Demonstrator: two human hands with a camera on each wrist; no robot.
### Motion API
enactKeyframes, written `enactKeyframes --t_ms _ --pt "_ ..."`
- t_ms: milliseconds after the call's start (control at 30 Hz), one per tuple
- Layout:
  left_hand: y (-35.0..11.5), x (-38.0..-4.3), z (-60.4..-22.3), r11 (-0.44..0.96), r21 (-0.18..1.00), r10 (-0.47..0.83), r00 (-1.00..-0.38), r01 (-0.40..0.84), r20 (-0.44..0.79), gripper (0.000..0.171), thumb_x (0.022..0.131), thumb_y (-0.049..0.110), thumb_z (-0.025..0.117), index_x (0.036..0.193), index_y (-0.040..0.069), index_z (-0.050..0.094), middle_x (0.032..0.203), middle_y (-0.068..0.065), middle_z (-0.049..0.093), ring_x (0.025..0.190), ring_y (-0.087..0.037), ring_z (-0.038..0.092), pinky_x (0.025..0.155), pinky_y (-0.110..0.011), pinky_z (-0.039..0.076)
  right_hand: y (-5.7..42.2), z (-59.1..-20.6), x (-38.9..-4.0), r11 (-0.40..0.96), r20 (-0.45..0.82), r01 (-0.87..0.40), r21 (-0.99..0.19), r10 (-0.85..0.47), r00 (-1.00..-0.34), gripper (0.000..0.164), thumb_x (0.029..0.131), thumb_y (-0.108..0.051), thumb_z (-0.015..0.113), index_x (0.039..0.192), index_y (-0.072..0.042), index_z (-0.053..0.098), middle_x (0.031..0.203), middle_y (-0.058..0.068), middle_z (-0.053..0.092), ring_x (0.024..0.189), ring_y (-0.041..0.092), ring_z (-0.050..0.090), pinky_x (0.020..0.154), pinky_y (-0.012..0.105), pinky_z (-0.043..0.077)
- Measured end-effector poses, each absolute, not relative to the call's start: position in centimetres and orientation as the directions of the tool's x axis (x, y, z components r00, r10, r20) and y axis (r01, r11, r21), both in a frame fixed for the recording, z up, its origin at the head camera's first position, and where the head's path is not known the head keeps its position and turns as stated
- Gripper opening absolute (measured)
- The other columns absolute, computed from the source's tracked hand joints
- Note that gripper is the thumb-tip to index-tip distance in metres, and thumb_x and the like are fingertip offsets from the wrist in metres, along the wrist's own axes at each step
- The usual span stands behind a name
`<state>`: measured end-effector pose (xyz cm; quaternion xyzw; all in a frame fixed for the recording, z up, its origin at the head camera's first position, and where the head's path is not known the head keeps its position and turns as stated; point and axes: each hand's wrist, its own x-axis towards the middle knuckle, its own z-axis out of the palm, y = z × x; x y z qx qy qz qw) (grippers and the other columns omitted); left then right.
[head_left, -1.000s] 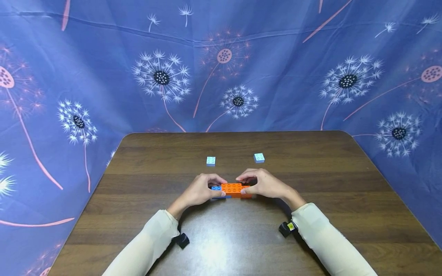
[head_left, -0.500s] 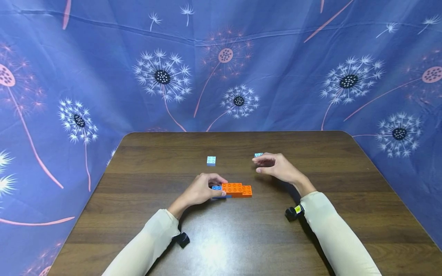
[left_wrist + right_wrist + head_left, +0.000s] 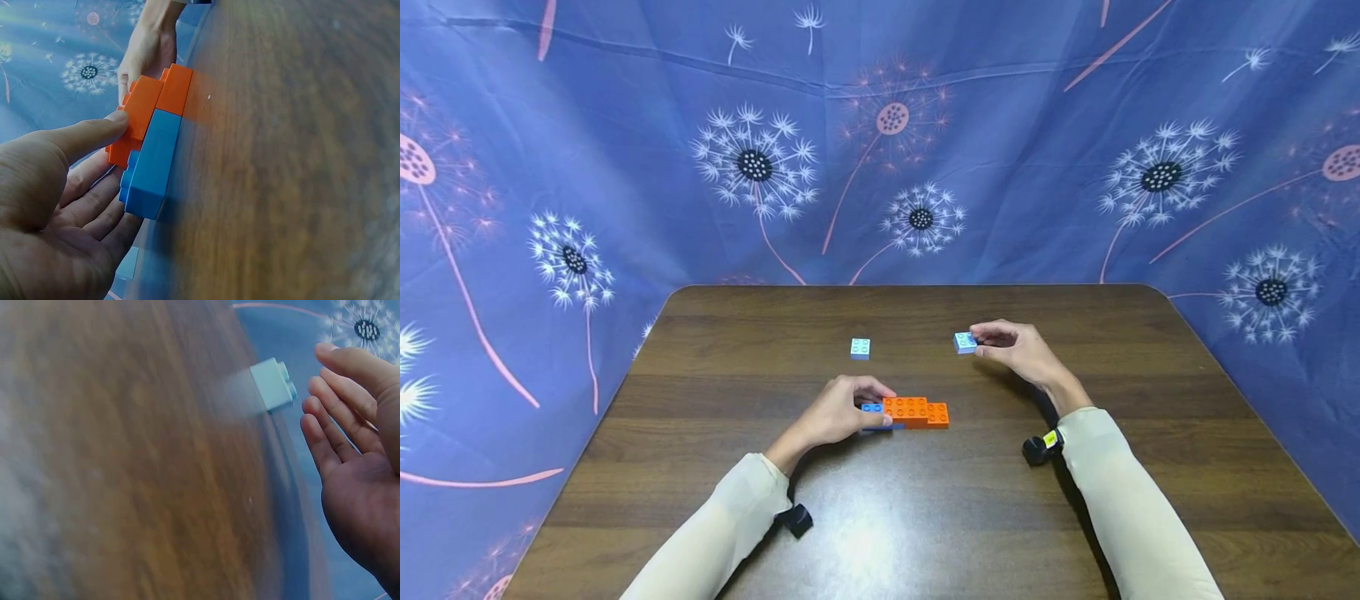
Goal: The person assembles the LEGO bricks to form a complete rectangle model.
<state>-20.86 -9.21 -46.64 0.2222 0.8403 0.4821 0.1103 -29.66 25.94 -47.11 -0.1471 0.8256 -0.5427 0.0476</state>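
Observation:
A row of joined building bricks lies mid-table: a blue brick (image 3: 871, 409) on the left, an orange brick (image 3: 937, 415) on the right, and another orange brick (image 3: 906, 410) bridging their tops. My left hand (image 3: 835, 412) holds this build at its left end. In the left wrist view, the thumb (image 3: 97, 134) presses the upper orange brick from one side, with the fingers on the far side. Farther back, my right hand (image 3: 1026, 357) hovers beside a pale blue square brick (image 3: 965, 343). The right wrist view shows its fingers extended and a gap between them and that brick (image 3: 272, 385).
A second pale blue square brick (image 3: 861, 349) sits behind the build, to the left. The brown wooden table (image 3: 730, 350) ends at a blue dandelion-print cloth (image 3: 1000, 167). A small black camera is strapped to each wrist.
My right hand has left the right end of the build and moved back and right to the pale blue brick, now on that brick's right side. The left hand keeps its place.

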Motion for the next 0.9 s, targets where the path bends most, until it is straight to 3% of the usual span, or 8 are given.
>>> enactKeyframes --t_ms 200,400,900 --pt "-9.4 -20.8 -46.5 0.452 0.852 0.477 -0.879 0.265 0.020 0.030 0.084 0.015 0.086 0.112 0.018 0.077 0.106 0.000 0.078 0.095 -0.012 0.072 0.083 -0.026 0.058 26.2 -47.8 -30.5 0.365 0.059 -0.158 -0.917 -0.269 -0.961 0.047 0.090 -0.005 0.078 0.133 0.007 0.064 0.130 0.033 0.065 0.098 0.002 0.066 0.086 0.012 0.053" --pt "-9.3 -20.8 -46.4 0.449 0.853 0.482 -0.876 0.264 0.018 0.030 0.084 0.015 0.086 0.112 0.018 0.077 0.106 -0.001 0.078 0.096 -0.014 0.073 0.083 -0.026 0.058 26.4 -47.9 -30.9 0.396 0.013 -0.116 -0.911 -0.253 -0.967 0.049 0.090 -0.007 0.079 0.135 0.003 0.064 0.133 0.029 0.065 0.100 0.005 0.066 0.084 0.012 0.053" --pt "-9.3 -20.8 -46.4 0.445 0.850 0.492 -0.870 0.282 0.031 0.029 0.085 0.015 0.086 0.112 0.016 0.076 0.107 -0.002 0.078 0.096 -0.013 0.072 0.085 -0.028 0.058 26.0 -48.1 -31.7 0.501 0.002 -0.152 -0.852 -0.287 -0.958 0.046 0.090 -0.010 0.078 0.134 -0.001 0.067 0.130 0.025 0.068 0.101 0.013 0.063 0.085 0.013 0.049"
